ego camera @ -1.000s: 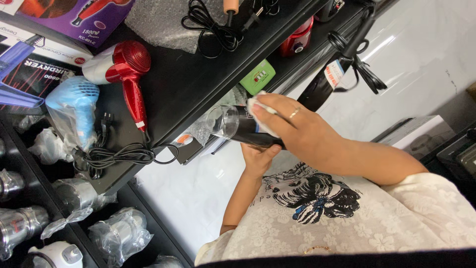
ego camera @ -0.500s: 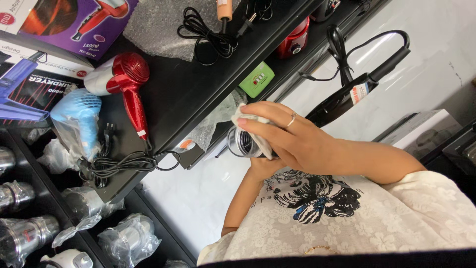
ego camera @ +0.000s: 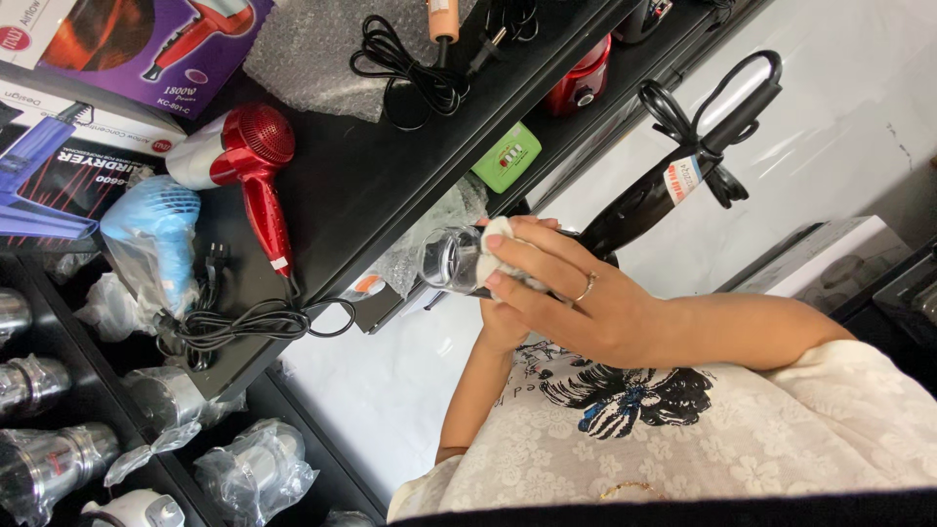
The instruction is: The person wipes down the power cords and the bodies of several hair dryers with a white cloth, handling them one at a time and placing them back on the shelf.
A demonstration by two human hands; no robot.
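Right hand: the right hand, a ring on one finger, pressed a white cloth against the silver nozzle end of a black dryer, fingers curled closed over the cloth so that it stayed flat on the metal.
Left hand: the left hand sat beneath, mostly hidden by the right; it seemed wrapped around the dryer's body to steady it, though its grip could not be told for certain.
Dryer: it was held in the air just off the near edge of the black shelf, nozzle pointing left, its handle and coiled cord trailing up to the right, clear of the hands.
On the shelf: a red dryer lay on its side with its cord looped toward the edge; a blue dryer in a clear bag lay left of it; a green box and a sheet of bubble wrap lay further along.
Lower left: bagged steel appliances stood in rows on lower shelves, well apart from the hands.
Person: a cream lace top filled the lower frame.
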